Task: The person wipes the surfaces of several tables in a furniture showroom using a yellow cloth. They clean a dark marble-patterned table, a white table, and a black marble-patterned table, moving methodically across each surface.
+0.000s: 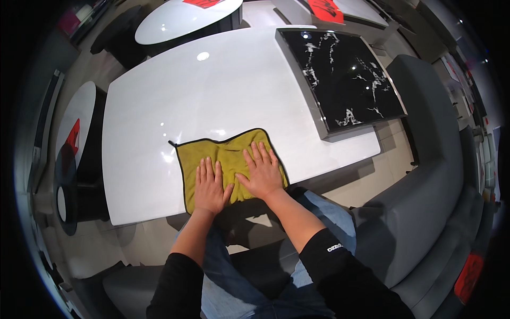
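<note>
A yellow-green cleaning cloth [227, 153] with black edging lies spread at the near edge of a glossy white tabletop [191, 99]. My left hand [209, 187] rests palm down on its left part, thumb spread from the fingers. On the right part, my right hand [263, 171] also lies flat with fingers apart. Neither hand grips the cloth. Soft creases run between the hands, and a small black loop sticks out at the far left corner. The cloth's near edge reaches the table's rim above my legs.
A raised black marble-patterned slab [342, 79] covers the table's right end. A grey sofa [422, 191] curves around the right side. Beyond the table stands an oval white table [187, 20] with a red paper. Smaller round-topped tables [75, 119] stand at the left.
</note>
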The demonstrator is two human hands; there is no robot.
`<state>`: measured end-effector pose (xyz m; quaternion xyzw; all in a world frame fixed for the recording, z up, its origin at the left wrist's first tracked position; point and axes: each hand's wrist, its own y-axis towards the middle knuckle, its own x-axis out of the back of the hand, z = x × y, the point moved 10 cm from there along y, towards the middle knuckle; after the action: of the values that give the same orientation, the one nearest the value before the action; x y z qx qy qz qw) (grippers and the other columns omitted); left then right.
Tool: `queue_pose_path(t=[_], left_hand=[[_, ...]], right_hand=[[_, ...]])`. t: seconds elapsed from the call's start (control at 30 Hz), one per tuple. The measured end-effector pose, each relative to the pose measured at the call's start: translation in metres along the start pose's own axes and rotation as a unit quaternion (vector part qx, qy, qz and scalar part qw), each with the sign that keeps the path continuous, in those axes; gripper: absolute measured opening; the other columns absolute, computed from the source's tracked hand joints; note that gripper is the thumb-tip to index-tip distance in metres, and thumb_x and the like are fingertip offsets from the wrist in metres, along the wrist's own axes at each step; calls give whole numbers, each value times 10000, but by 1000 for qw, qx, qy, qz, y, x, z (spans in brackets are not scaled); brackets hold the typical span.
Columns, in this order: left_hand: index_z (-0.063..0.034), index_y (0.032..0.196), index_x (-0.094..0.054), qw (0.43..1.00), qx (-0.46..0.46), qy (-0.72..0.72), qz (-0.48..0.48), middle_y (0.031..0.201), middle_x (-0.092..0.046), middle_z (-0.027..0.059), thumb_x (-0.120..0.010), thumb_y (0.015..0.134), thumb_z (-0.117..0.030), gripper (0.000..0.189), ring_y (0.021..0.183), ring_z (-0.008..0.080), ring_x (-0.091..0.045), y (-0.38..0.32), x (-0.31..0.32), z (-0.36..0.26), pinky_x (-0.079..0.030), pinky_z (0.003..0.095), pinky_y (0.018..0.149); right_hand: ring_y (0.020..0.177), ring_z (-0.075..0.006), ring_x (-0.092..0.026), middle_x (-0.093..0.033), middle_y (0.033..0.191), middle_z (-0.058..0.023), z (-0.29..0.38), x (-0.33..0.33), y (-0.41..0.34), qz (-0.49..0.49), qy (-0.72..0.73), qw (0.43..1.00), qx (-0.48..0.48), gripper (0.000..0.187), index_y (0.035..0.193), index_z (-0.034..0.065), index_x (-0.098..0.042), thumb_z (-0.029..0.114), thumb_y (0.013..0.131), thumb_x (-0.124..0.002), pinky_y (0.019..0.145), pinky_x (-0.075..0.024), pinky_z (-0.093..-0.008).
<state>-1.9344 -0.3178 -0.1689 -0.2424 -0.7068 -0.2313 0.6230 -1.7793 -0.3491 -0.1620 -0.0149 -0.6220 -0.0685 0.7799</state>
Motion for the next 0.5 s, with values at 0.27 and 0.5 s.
queue_pose_path(t=[0.27, 0.5], left_hand=[[-58, 1596, -421, 998, -58, 12, 19, 1693, -299, 233, -499, 982, -609, 829, 1596, 393, -215, 15, 5, 5, -154, 515, 1299], [-96, 1596, -434, 1000, 6, 1, -23, 1696, -327, 181, -512, 995, -544, 754, 1594, 344, -246, 51, 9, 16, -166, 497, 1299]], right_hand=[[1620, -312, -149, -242, 1737, -140, 7, -1, 24, 20, -17, 996, 88, 864, 1632, 163, -403, 711, 971, -499, 1292, -119, -520], [1606, -261, -223, -325, 1715, -89, 7, -2, 70, 10, -10, 998, 69, 765, 1600, 177, -465, 657, 1004, -484, 1290, -154, -494]])
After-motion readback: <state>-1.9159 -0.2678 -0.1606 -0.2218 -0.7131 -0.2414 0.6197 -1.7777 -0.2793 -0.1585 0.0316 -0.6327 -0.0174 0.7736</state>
